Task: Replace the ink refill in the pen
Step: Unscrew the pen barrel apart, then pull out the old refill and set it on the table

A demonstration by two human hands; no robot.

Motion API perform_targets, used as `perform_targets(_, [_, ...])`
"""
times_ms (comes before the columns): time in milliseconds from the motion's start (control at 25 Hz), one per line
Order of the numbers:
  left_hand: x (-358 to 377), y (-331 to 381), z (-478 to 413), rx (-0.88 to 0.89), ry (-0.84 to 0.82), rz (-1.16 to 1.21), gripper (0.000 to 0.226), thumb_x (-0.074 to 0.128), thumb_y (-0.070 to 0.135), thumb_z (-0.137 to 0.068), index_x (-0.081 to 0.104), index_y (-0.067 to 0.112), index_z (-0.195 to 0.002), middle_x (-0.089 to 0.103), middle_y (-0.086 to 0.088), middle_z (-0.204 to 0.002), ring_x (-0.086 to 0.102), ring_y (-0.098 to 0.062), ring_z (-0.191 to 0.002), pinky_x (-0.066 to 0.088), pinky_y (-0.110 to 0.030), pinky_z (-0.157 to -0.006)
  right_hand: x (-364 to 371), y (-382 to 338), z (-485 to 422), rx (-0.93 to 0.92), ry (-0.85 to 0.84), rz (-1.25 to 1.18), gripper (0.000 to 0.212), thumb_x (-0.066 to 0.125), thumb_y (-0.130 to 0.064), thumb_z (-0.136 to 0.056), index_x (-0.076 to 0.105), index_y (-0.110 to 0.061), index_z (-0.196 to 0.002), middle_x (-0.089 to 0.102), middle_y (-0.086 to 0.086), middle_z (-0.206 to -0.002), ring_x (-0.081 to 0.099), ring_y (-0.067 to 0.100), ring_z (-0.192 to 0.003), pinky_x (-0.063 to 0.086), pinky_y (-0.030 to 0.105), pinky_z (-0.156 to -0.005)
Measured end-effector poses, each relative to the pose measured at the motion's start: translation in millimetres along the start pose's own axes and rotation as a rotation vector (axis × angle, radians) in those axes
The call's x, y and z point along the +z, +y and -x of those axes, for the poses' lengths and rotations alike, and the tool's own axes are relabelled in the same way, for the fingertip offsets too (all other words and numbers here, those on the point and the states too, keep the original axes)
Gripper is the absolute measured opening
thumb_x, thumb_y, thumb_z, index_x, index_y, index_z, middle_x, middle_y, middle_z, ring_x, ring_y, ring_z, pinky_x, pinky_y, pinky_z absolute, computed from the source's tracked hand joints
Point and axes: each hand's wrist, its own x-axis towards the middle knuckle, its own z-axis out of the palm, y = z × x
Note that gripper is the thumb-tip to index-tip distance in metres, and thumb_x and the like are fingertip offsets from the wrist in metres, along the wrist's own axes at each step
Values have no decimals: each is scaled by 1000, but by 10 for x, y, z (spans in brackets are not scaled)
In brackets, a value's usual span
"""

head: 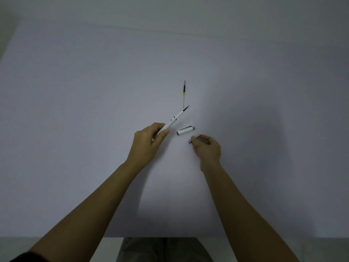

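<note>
My left hand grips a white pen barrel that points up and to the right, with a refill and its dark tip sticking out of the open end. My right hand is closed on a small silver pen tip piece, low over the table. A white pen cap with a silver end lies on the table between the two hands. Farther back lies a loose refill, dark at its far half and yellowish at its near half.
The work surface is a wide pale table whose near edge runs along the bottom of the view. My lap shows below that edge. A wall rises behind the table's far edge.
</note>
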Motion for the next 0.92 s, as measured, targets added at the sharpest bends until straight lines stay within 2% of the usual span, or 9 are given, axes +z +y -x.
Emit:
perform_targets(120, [-18,22,-41,13,18,11,13,56,26,-91,64,19,-98,60,-3,-69,49,-14,-60,35,-13,-55,78,25,-61,-113,79,158,31,81,-17,-68,60,-8,-90,67,3,-77,67,23,-75,57,40,-78])
perform_targets(240, [-25,20,-43,23,30,10,13,56,26,-91,65,19,-98,60,-3,-69,49,-14,-60,35,-13,-54,138,12,-71,-162,68,225,35,81,-22,-67,57,-12,-91,68,4,-79,69,28,-83,55,41,-82])
perform_targets(400, [-15,35,-47,28,29,5,14,56,25,-91,65,18,-99,61,-3,-70,51,-15,-61,36,-15,-55,108,46,-91,-174,69,214,34,79,-23,-70,60,-7,-94,64,-4,-72,67,21,-76,53,30,-75])
perform_targets(520, [-19,40,-72,30,17,-2,15,56,26,-91,65,18,-99,59,-1,-70,50,-13,-61,36,-16,-55,86,21,-78,-177,62,148,29,75,-23,-76,59,-7,-94,63,-3,-69,66,17,-66,55,29,-71])
perform_targets(640, [-21,43,-104,25,18,-8,14,56,26,-91,65,18,-98,60,-2,-69,49,-12,-60,36,-14,-55,68,-146,-6,-366,37,132,12,66,-23,-84,61,-15,-92,64,1,-73,64,13,-62,51,19,-63])
perform_targets(720, [-8,69,-135,26,17,-6,13,56,26,-91,65,19,-97,61,-3,-70,51,-15,-61,36,-15,-55,73,-346,48,-499,-96,181,3,62,-28,-86,65,-27,-86,67,-4,-78,65,14,-70,50,21,-66])
perform_targets(800, [25,117,-154,53,9,-25,14,57,26,-90,65,17,-98,64,-4,-72,54,-16,-63,38,-17,-56,103,-537,105,-518,-292,137,8,62,-29,-86,68,-33,-87,70,-7,-84,67,13,-80,52,19,-68])
perform_targets(920, [78,177,-172,88,4,-37,15,60,25,-88,66,15,-98,65,-1,-72,55,-15,-62,42,-22,-56,167,-726,103,-488,-381,62,9,65,-20,-85,71,-25,-90,71,-5,-86,66,5,-81,52,15,-72])
